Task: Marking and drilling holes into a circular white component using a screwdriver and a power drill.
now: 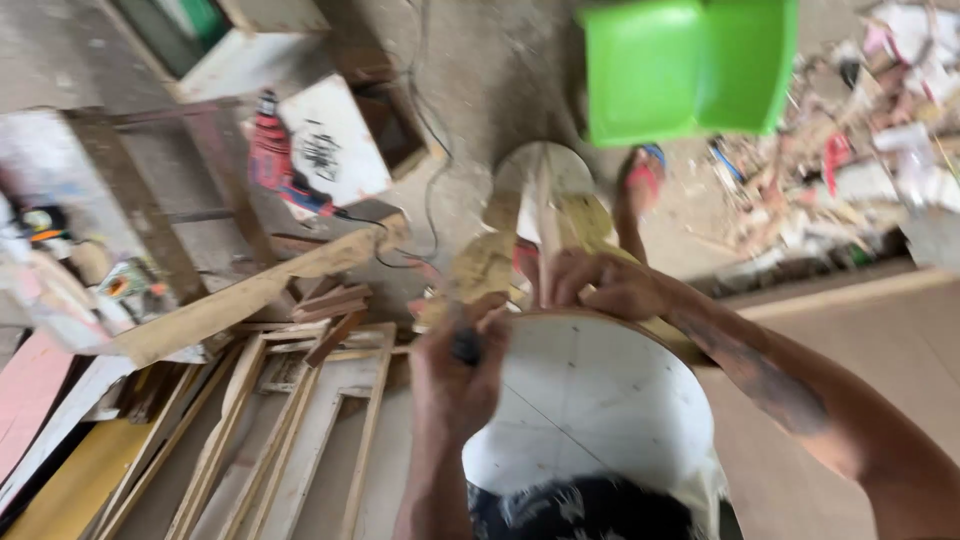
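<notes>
Round white board (590, 400), marked with pencilled lines, is seen lowest and closest. Left hand (455, 375) is clenched around a dark tool (466, 346) at its near-left rim. Right hand (605, 283) is pressed on the far rim, fingers curled. Wooden frames (290, 420) lie left of the left hand.

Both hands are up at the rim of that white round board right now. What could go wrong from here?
The right hand grips the rim of the white round board right next to the dark tool in the left hand; a slip might hit the fingers. The board seems to rest on the lap, so it could shift. Loose wooden strips below could trip a foot.
</notes>
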